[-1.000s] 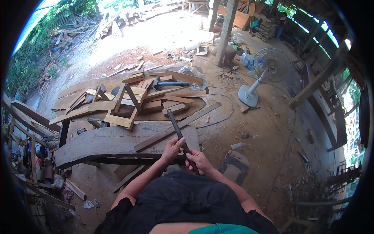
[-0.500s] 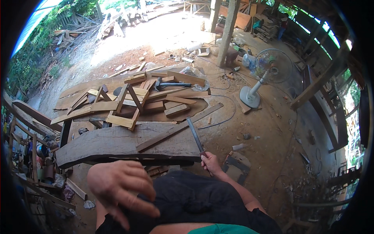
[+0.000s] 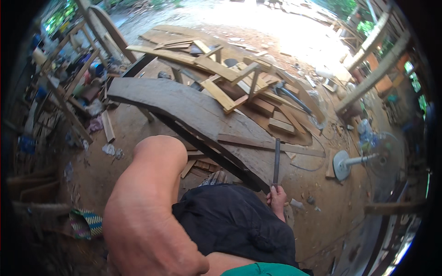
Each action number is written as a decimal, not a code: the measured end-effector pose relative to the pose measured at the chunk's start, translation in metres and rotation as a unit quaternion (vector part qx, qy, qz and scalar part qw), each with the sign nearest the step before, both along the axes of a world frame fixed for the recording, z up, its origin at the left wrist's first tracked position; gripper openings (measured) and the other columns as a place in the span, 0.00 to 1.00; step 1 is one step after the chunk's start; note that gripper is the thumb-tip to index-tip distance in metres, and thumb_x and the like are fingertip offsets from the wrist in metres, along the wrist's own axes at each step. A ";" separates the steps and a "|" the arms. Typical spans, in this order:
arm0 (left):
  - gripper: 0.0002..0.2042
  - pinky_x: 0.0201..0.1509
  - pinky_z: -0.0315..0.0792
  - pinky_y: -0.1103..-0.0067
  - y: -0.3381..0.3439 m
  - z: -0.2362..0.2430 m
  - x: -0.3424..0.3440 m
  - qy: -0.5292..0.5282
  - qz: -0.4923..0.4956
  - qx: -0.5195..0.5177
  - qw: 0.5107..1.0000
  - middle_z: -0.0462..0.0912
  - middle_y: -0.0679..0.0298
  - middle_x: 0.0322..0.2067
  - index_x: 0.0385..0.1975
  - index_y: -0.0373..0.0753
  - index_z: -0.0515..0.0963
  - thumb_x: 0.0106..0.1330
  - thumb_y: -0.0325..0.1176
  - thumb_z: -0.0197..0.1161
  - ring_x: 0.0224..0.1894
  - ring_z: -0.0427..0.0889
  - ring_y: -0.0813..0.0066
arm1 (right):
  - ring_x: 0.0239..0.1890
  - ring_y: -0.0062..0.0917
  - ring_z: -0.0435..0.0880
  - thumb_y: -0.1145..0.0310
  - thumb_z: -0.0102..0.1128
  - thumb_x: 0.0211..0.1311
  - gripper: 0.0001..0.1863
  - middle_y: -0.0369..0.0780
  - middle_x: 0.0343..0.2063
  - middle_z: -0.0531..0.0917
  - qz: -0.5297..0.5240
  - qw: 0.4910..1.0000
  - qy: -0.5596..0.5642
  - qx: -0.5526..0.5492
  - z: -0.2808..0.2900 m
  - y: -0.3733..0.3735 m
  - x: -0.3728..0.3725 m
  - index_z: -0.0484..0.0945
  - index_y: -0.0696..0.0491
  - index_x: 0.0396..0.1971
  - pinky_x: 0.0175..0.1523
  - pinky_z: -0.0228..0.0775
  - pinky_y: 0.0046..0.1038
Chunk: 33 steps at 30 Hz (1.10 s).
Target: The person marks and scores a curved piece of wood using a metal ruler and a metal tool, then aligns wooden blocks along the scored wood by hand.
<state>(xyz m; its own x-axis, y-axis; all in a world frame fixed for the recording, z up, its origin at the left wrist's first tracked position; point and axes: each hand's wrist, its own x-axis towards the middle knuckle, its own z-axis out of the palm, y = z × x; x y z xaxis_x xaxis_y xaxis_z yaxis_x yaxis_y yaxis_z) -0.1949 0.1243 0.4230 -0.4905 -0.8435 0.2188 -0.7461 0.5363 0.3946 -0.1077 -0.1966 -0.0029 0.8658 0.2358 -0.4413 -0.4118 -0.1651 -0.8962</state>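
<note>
Centrally, a long curved grey plank [image 3: 193, 108] runs from the upper left of the frame down toward the lower middle, its near end beside the person's dark shorts [image 3: 230, 221]. Next in bulk, the person's bare left arm [image 3: 147, 207] fills the lower left, bent and raised close to the camera; its hand is out of view. Behind the plank, in the upper middle, a heap of pale timber offcuts [image 3: 244, 80] lies on the dirt floor. At right of centre a pedestal fan [image 3: 363, 158] lies tipped over. Smallest, the right hand [image 3: 277, 198] is clenched around the lower end of a dark metal file [image 3: 276, 161], which stands nearly upright against the plank's near end.
</note>
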 end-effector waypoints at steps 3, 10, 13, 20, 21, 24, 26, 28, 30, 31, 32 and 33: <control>0.21 0.31 0.67 0.68 0.006 -0.032 0.035 0.240 -0.012 -0.060 0.969 0.78 0.62 0.32 0.28 0.39 0.76 0.49 0.53 0.68 0.27 0.74 0.70 | 0.09 0.12 0.66 0.64 0.52 0.69 0.09 0.33 0.13 0.74 -0.009 1.000 0.013 -0.011 0.005 -0.006 -0.007 0.73 0.54 0.34 0.13 0.56 0.16; 0.27 0.37 0.71 0.70 -0.004 -0.221 0.092 0.438 0.551 0.023 0.710 0.81 0.56 0.30 0.44 0.37 0.79 0.53 0.53 0.69 0.33 0.80 0.62 | 0.15 0.12 0.68 0.62 0.52 0.69 0.10 0.31 0.16 0.72 0.000 0.995 -0.104 0.008 -0.011 0.005 -0.004 0.72 0.53 0.33 0.20 0.58 0.17; 0.28 0.58 0.59 0.54 -0.031 -0.307 0.114 0.179 0.774 0.136 0.591 0.72 0.54 0.54 0.51 0.41 0.75 0.52 0.49 0.67 0.62 0.64 0.55 | 0.16 0.12 0.68 0.62 0.53 0.69 0.10 0.31 0.16 0.72 -0.004 0.999 -0.040 -0.004 -0.012 -0.014 -0.005 0.72 0.52 0.31 0.21 0.57 0.17; 0.33 0.63 0.51 0.52 -0.027 -0.419 0.112 0.011 0.814 0.040 0.579 0.64 0.52 0.60 0.60 0.41 0.66 0.53 0.45 0.66 0.67 0.55 0.54 | 0.13 0.13 0.66 0.61 0.50 0.71 0.11 0.31 0.13 0.69 -0.057 0.993 -0.068 -0.082 0.008 0.012 0.005 0.72 0.52 0.31 0.18 0.54 0.16; 0.33 0.63 0.51 0.53 -0.024 -0.420 0.110 0.023 0.819 0.031 0.573 0.64 0.52 0.59 0.59 0.41 0.66 0.53 0.45 0.66 0.67 0.55 0.54 | 0.13 0.13 0.66 0.61 0.50 0.71 0.11 0.31 0.13 0.69 -0.067 0.991 -0.069 -0.088 0.020 0.021 0.009 0.72 0.52 0.31 0.18 0.54 0.16; 0.29 0.64 0.55 0.58 -0.002 -0.396 0.103 0.095 0.816 -0.004 0.570 0.66 0.53 0.58 0.56 0.41 0.69 0.53 0.41 0.66 0.65 0.60 0.53 | 0.10 0.14 0.66 0.61 0.48 0.71 0.12 0.33 0.13 0.70 -0.019 0.987 -0.066 -0.143 0.045 0.049 0.030 0.71 0.54 0.32 0.16 0.56 0.17; 0.25 0.66 0.56 0.58 0.018 -0.384 0.094 0.084 0.825 -0.063 0.556 0.68 0.54 0.56 0.52 0.40 0.73 0.52 0.38 0.66 0.65 0.61 0.52 | 0.09 0.15 0.66 0.62 0.47 0.71 0.11 0.33 0.12 0.70 0.008 0.983 -0.045 -0.178 0.027 0.052 0.053 0.71 0.54 0.33 0.14 0.57 0.19; 0.21 0.64 0.60 0.61 0.054 -0.367 0.086 0.040 0.835 -0.085 0.542 0.73 0.56 0.50 0.48 0.40 0.75 0.53 0.36 0.66 0.63 0.64 0.53 | 0.08 0.16 0.66 0.63 0.47 0.70 0.10 0.33 0.11 0.70 0.016 0.977 -0.019 -0.210 0.013 0.051 0.062 0.71 0.54 0.32 0.13 0.57 0.20; 0.14 0.58 0.67 0.66 0.103 -0.363 0.092 0.050 0.867 -0.105 0.484 0.77 0.54 0.43 0.39 0.38 0.78 0.53 0.33 0.66 0.52 0.73 0.54 | 0.07 0.16 0.66 0.64 0.46 0.70 0.10 0.33 0.10 0.69 -0.003 0.975 -0.019 -0.223 0.014 0.052 0.071 0.72 0.53 0.32 0.13 0.58 0.21; 0.12 0.53 0.70 0.66 0.135 -0.365 0.097 0.061 0.887 -0.084 0.449 0.78 0.53 0.40 0.36 0.37 0.77 0.53 0.31 0.66 0.46 0.75 0.54 | 0.07 0.16 0.66 0.64 0.47 0.70 0.10 0.33 0.10 0.69 0.009 0.975 -0.010 -0.221 0.018 0.055 0.072 0.71 0.53 0.31 0.13 0.58 0.21; 0.10 0.50 0.70 0.66 0.164 -0.361 0.103 0.038 0.915 -0.089 0.391 0.79 0.54 0.38 0.33 0.37 0.78 0.53 0.32 0.65 0.44 0.75 0.55 | 0.07 0.16 0.66 0.64 0.47 0.70 0.10 0.33 0.10 0.69 0.025 0.976 0.000 -0.218 0.020 0.054 0.074 0.71 0.53 0.30 0.13 0.58 0.22; 0.08 0.48 0.70 0.67 0.194 -0.358 0.115 0.013 0.927 -0.121 0.354 0.81 0.54 0.34 0.30 0.37 0.78 0.55 0.33 0.65 0.42 0.77 0.55 | 0.07 0.16 0.66 0.64 0.47 0.70 0.10 0.33 0.10 0.69 0.013 0.975 0.003 -0.220 0.020 0.050 0.074 0.71 0.53 0.30 0.13 0.58 0.22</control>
<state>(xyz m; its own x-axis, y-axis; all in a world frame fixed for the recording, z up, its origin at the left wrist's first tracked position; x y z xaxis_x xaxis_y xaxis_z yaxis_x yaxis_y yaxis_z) -0.0797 0.3181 0.0651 0.8631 0.3345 0.3783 0.0979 -0.8458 0.5245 -0.0338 -0.1470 0.0169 0.8592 0.0447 -0.5098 -0.4068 -0.5447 -0.7334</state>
